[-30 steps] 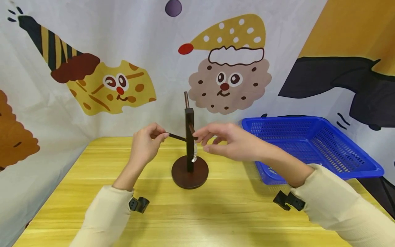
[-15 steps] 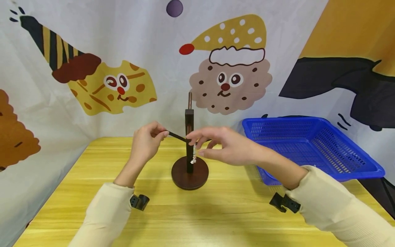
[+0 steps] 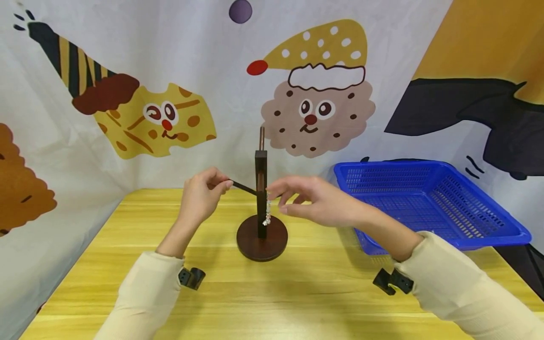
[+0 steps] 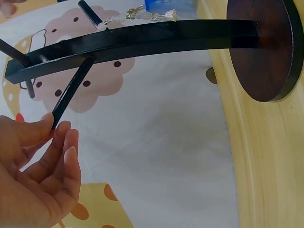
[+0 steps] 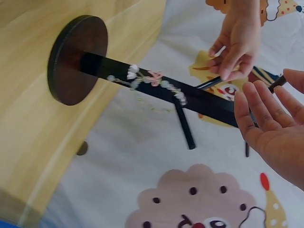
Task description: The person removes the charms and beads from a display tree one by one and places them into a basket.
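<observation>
The right hand (image 3: 316, 200) has drawn back a little from the beaded bracelet (image 3: 267, 211), which now hangs free from a peg of the dark wooden stand (image 3: 261, 222) mid-table. That hand hovers just beside it, fingers loosely spread. The left hand (image 3: 203, 196) pinches the opposite peg (image 3: 243, 188), likely steadying the stand.

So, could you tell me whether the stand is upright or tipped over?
Upright: the stand rises straight from its round base, which sits flat on the table; the left hand pinches one peg.
</observation>
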A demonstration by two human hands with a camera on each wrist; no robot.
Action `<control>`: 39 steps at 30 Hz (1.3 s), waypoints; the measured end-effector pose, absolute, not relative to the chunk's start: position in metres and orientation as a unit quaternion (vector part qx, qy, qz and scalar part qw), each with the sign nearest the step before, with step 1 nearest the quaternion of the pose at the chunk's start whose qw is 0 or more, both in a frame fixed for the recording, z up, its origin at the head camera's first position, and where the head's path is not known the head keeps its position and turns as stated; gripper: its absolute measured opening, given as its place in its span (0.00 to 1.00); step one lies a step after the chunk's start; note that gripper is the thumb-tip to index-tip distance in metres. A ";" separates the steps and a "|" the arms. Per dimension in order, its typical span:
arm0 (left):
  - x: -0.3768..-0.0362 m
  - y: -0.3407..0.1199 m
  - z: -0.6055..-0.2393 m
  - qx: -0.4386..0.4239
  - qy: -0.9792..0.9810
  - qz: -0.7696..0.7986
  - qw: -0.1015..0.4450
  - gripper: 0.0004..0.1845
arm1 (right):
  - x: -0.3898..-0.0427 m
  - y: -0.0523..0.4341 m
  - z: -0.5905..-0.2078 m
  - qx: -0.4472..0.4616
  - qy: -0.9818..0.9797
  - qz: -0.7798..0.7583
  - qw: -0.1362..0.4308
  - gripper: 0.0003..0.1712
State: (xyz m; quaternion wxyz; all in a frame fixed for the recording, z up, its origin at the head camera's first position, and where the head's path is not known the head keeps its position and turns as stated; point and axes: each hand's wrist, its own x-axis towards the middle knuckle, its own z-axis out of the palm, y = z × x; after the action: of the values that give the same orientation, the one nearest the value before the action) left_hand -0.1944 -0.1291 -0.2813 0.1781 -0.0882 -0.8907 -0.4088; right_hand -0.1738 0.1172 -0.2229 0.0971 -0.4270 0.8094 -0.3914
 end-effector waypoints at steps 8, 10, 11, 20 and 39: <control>-0.195 -0.130 -0.282 -0.086 -0.888 -0.418 0.169 0.07 | -0.185 0.124 -0.251 -0.396 0.809 -0.418 0.120 0.16; -0.194 -0.129 -0.282 -0.086 -0.889 -0.418 0.168 0.06 | -0.187 0.125 -0.259 -0.387 0.809 -0.423 0.125 0.15; -0.194 -0.129 -0.282 -0.086 -0.889 -0.418 0.167 0.06 | -0.189 0.125 -0.263 -0.382 0.812 -0.422 0.126 0.15; -0.194 -0.129 -0.282 -0.081 -0.888 -0.422 0.161 0.07 | -0.200 0.128 -0.293 -0.355 0.822 -0.426 0.132 0.16; -0.195 -0.130 -0.282 -0.085 -0.888 -0.424 0.157 0.07 | -0.210 0.116 -0.325 -0.332 0.813 -0.457 0.142 0.23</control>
State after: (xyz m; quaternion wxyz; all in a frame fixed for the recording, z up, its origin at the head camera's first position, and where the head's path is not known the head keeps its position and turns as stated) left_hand -0.1945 -0.1295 -0.2822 0.1571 -0.0845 -0.8877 -0.4244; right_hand -0.2104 0.1162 -0.3251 0.1423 -0.3317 0.8128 -0.4572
